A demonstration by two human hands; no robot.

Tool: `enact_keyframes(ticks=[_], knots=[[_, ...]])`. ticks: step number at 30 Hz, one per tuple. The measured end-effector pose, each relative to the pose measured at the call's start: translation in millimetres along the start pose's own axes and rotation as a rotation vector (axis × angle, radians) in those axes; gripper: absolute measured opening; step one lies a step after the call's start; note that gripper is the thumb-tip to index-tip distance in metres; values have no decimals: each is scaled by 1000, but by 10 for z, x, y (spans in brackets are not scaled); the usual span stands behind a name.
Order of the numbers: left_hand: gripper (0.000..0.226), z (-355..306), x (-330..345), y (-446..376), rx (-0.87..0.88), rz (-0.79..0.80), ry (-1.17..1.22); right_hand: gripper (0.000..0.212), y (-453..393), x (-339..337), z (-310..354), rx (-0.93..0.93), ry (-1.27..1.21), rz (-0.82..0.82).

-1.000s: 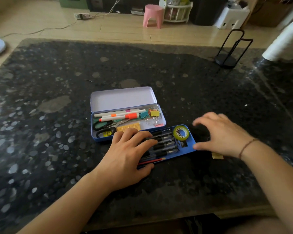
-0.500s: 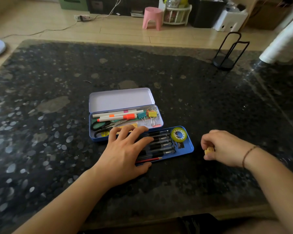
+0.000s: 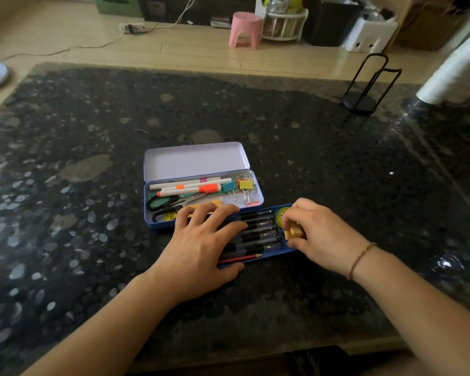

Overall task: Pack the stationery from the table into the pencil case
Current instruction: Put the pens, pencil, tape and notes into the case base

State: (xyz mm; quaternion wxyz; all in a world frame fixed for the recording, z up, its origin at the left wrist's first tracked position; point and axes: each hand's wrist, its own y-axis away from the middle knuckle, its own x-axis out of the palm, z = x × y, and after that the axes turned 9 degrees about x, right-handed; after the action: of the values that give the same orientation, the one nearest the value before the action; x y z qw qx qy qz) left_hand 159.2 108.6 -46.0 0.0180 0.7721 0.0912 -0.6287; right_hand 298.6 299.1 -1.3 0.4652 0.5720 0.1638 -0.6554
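Observation:
An open blue tin pencil case [image 3: 150, 213] with its pale lid [image 3: 193, 161] folded back holds markers [image 3: 187, 187], scissors [image 3: 163, 203] and binder clips [image 3: 242, 187]. In front of it lies a blue inner tray [image 3: 269, 252] filled with black pens [image 3: 258, 230], a red pencil [image 3: 240, 258] and a yellow tape roll [image 3: 280, 214]. My left hand [image 3: 201, 245] rests flat on the tray's left half, fingers spread over the pens. My right hand [image 3: 320, 234] pinches a small yellow eraser [image 3: 295, 232] above the tray's right end, beside the tape roll.
The dark speckled stone table [image 3: 92, 240] has a black wire stand [image 3: 364, 85] at the far right and a white roll [image 3: 456, 74] beyond it. Past the far edge, on the floor, are a pink stool [image 3: 245, 29], boxes and a cable.
My right hand closed on the yellow eraser lying right of the tray, lifted it and carried it left over the tray's right end. The left hand stayed on the pens.

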Motion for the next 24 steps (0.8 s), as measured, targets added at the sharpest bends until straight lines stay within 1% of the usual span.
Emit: enact_keyframes(ticks=[5,6,8,10,11,13,14,16,19,21,24], knots=[[67,0,-9,-3,-2,5,6,19,-2,4,28,-14,65,10],[67,-3,-10,-1,-3,8,5,17,0,-12,8,-23,39,-23],[67,-2,-10,-1,-1,9,5,16,-2,-77,-61,-10,-38,-144],[67,2,-7,0,0,12,4,20,17,-165,-136,68,-146,-202],[67,3,-4,1,-1,13,4,23,37,-194,-170,117,-228,-184],[66,4,0,-1,-2,14,5,29,92,-219,-213,202,-351,-92],[66,3,1,-2,-2,13,6,29,116,-219,-222,232,-364,-42],[66,0,1,-2,-3,8,16,22,168,-199,-212,289,-371,19],[66,-10,1,-5,-4,2,24,16,200,-144,-144,328,-405,22],[66,-17,1,-6,-7,1,22,11,191,-73,-96,335,-362,31],[66,-19,-2,-8,-4,3,21,8,160,14,-59,357,-276,-32]])
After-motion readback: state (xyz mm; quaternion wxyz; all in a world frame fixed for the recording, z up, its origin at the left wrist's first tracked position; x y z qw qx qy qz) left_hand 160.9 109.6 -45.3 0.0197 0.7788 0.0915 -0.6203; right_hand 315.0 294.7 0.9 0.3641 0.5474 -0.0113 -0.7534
